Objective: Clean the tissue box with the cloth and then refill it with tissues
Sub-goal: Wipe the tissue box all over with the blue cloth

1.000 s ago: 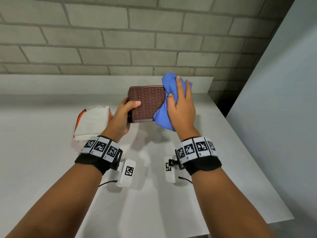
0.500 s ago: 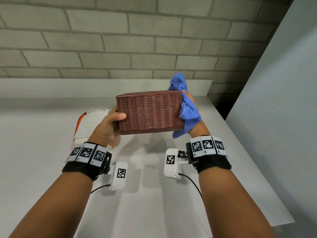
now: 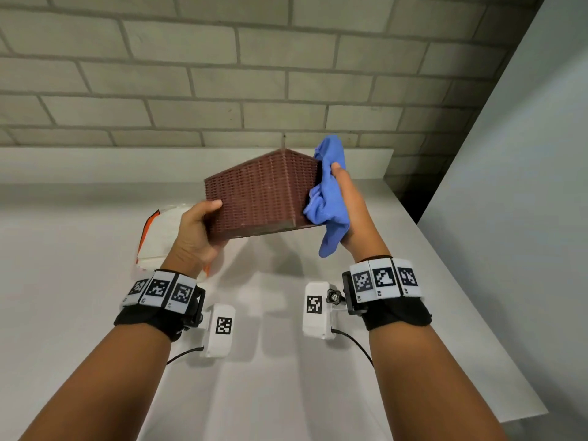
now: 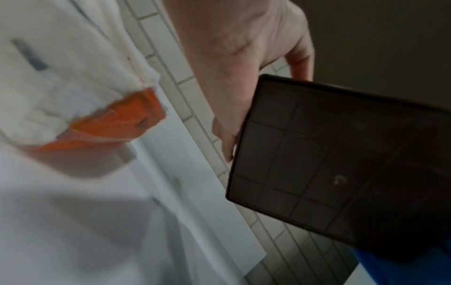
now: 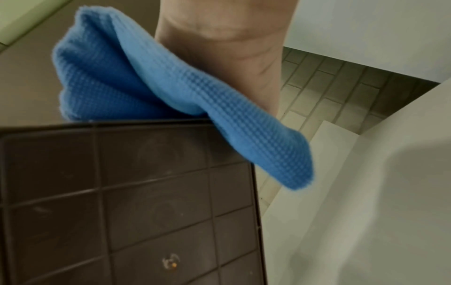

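Observation:
A brown woven tissue box (image 3: 261, 192) is held up off the table, one corner turned toward me. My left hand (image 3: 197, 230) grips its left end, thumb on the front face. Pressed against its right end is a blue cloth (image 3: 327, 198), held there by my right hand (image 3: 346, 198); its fingers are hidden behind the cloth. Both wrist views look up at the box's dark gridded underside (image 4: 329, 164) (image 5: 127, 202). The cloth (image 5: 171, 92) hangs past the box edge. A white tissue pack with orange trim (image 3: 162, 237) (image 4: 73, 92) lies on the table behind my left hand.
A white table (image 3: 286, 361) runs to a raised ledge (image 3: 127, 163) under a grey brick wall. A grey panel (image 3: 525, 186) stands on the right, just beyond the table's right edge.
The box has been lifted higher and turned, so a corner now faces me. My right hand with the cloth has gone from the box's top right to its right end.

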A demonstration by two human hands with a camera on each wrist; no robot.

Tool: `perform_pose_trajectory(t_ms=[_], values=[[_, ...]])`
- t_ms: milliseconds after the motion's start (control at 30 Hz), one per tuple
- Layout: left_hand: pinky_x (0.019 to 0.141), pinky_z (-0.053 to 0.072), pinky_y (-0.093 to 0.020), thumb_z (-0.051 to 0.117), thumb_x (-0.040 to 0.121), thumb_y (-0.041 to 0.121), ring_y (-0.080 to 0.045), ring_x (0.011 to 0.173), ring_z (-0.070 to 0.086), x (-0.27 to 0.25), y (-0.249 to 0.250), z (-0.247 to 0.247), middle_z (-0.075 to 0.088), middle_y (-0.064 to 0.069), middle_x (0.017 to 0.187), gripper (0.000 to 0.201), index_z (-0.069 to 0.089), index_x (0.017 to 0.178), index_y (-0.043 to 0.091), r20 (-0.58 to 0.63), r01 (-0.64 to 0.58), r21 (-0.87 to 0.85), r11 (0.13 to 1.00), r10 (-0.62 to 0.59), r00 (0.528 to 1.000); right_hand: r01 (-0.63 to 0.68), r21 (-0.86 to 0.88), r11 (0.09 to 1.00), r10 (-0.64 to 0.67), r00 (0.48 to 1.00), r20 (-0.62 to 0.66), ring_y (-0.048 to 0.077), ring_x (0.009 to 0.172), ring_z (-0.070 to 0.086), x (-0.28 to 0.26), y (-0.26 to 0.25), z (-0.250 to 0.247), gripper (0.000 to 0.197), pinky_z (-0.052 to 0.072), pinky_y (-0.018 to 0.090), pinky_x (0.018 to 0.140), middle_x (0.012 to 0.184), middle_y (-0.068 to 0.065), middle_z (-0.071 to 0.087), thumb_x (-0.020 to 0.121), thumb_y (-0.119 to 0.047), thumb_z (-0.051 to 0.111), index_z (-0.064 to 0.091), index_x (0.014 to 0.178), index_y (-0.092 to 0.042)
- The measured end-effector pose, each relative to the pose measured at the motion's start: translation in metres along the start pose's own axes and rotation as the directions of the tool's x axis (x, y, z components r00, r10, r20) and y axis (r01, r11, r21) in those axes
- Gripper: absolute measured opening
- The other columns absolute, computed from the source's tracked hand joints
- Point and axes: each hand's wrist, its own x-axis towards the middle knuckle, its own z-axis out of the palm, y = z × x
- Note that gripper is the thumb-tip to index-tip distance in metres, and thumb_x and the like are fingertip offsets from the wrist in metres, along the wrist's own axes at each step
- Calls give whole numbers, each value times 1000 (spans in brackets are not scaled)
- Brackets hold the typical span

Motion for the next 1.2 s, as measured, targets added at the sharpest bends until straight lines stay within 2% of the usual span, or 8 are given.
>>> perform_pose_trajectory(t_ms=[100,267,333,533,767,867,1000,1200], values=[[68,58,-22,38,89,7,-15,81,68,5,1,4,74,-1,83,32,70,93,9,-109,5,118,993,8,994,38,30,999,-38,999,-17,19,99,55,3,2,-2,49,47,40,90,116,1,54,76,-54,46,48,114,-23],[84,49,-17,35,94,0,-3,102,61,4,5,20,64,5,112,43,49,132,13,-49,-94,491,866,135,990,70,33,997,-67,993,-95,9,82,56,7,10,-9,30,47,36,84,93,-9,57,78,-53,46,53,96,-30],[87,47,-16,44,97,14,2,102,62,2,3,28,64,9,115,40,45,137,12,-23,-92,573,814,129,991,108,-32,994,-111,983,-145,8,83,55,8,14,-4,17,46,39,91,92,-11,56,80,-53,45,49,87,-38],[115,30,-41,67,48,81,-14,134,42,-2,0,30,40,1,149,135,10,151,16,-39,30,723,691,-3,999,234,-196,952,-274,939,-210,10,73,58,3,20,7,22,47,23,70,78,-6,59,99,-31,40,55,105,-16],[113,31,-40,40,89,59,-5,120,53,-10,-4,49,58,13,125,53,46,131,26,-56,61,574,817,-35,998,359,-302,883,-423,888,-180,4,90,61,-16,15,18,37,48,17,80,103,-6,65,100,-24,42,49,134,-14],[102,47,-36,10,92,65,-16,117,60,-12,-4,60,66,1,123,70,62,117,25,-71,100,393,914,-78,994,439,-353,826,-508,851,-131,-10,95,59,-26,19,25,44,44,2,83,116,-11,64,96,-26,45,44,139,-15],[85,53,-35,21,90,66,-23,99,68,-4,-5,64,72,-8,106,72,65,113,14,-86,119,251,961,-101,991,517,-386,764,-599,791,-126,8,118,57,-33,30,29,63,46,17,98,135,3,58,85,-43,39,40,142,-18],[73,54,-31,34,95,52,-18,77,72,4,-10,58,76,-3,85,49,68,98,17,-70,172,185,967,-162,984,486,-214,847,-524,829,-193,13,98,57,-37,38,25,63,48,31,92,109,3,61,79,-46,39,52,130,-10]])
